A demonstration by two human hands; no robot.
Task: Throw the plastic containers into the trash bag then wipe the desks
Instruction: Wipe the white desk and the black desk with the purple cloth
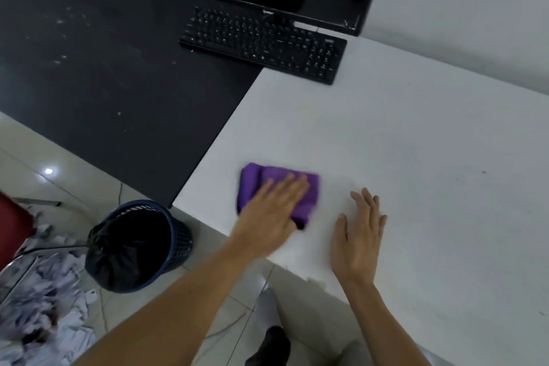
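White desk [416, 142] fills the right of the frame, with the purple cloth [252, 184] lying folded near its lower-left edge. Left hand [273, 211] presses flat on the cloth, fingers extended and motion-blurred. Right hand [359, 241] rests palm-down just beside it, fingers straight and holding nothing. Black desk [104, 68] adjoins at upper left. The black trash bag [127, 249] lines a blue mesh bin [181, 241] at lower left.

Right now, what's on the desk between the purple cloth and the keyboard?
Nothing. The head view shows only bare white desk between the purple cloth and the keyboard.
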